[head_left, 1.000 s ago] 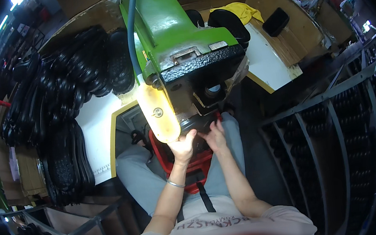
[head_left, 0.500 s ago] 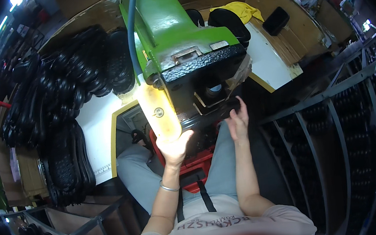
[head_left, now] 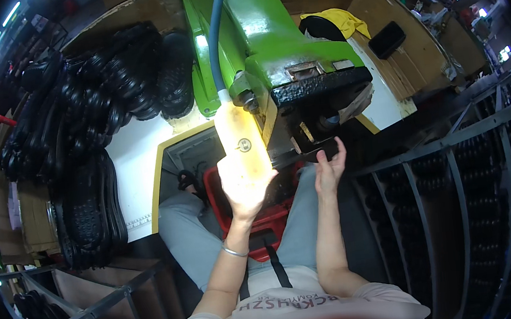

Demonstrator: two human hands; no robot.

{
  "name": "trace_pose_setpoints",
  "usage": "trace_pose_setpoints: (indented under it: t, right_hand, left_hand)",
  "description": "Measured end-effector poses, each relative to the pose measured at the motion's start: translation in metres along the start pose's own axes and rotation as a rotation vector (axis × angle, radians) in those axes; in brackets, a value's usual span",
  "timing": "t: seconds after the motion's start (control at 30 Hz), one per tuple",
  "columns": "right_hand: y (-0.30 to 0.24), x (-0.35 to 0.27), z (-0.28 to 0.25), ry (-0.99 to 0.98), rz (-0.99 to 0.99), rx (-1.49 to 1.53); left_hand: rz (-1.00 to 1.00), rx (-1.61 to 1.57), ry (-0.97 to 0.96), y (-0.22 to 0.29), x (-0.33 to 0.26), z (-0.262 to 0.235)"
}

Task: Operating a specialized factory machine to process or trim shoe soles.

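Note:
Under the head of a green machine (head_left: 314, 66) is a dark piece, apparently a black shoe sole (head_left: 306, 156), mostly lost in shadow. My right hand (head_left: 329, 167) is at its right end, fingers and thumb curled about the edge. My left hand (head_left: 246, 191) is raised beneath a glowing yellow-white lamp (head_left: 243, 139). Glare and the lamp hide most of its fingers; only the thumb shows, pointing right toward the dark piece. A blue cable (head_left: 218, 39) runs up from the lamp.
Black shoe soles (head_left: 89, 208) are heaped on the white tabletop (head_left: 133, 153) at left. Metal racks (head_left: 459, 200) flank me on the right and lower left. A red crate (head_left: 215, 195) is below, between my legs. A yellow cloth (head_left: 347, 22) lies at the back right.
The machine and lamp appear farther right in the view. My left hand has shifted right and sits more under the lamp; my right hand has moved slightly right and down.

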State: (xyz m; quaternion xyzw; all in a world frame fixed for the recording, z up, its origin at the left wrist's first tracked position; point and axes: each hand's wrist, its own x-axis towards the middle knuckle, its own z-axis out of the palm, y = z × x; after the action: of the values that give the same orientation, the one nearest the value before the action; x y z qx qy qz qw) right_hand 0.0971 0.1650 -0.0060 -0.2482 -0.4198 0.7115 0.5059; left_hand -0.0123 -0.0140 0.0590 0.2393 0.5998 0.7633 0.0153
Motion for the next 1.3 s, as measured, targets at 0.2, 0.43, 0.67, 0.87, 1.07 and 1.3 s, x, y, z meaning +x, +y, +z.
trace_pose_setpoints:
  t: [0.2, 0.43, 0.67, 0.87, 1.07, 1.3]
  right_hand:
    - [-0.06, -0.002, 0.033, 0.006, -0.216, -0.243]
    - [-0.079, -0.017, 0.058, -0.185, -0.233, -0.283]
    - [-0.068, -0.034, 0.081, -0.434, -0.279, -0.157]
    - [-0.032, -0.051, 0.091, -0.465, -0.326, -0.276]
    - [-0.031, -0.048, 0.09, -0.443, -0.458, -0.455]
    - [-0.012, -0.043, 0.078, -0.439, -0.282, -0.291]
  left_hand:
    - [0.005, -0.073, -0.009, 0.016, 0.004, -0.023]
    - [-0.118, -0.036, -0.121, 0.043, 0.012, -0.073]
    - [-0.105, -0.239, 0.003, 0.017, 0.002, -0.126]
    - [-0.142, -0.433, -0.028, -0.022, -0.02, -0.176]
    - [-0.275, 0.598, -0.37, -0.012, -0.003, -0.128]
    - [-0.068, 0.173, -0.187, -0.008, 0.002, -0.019]
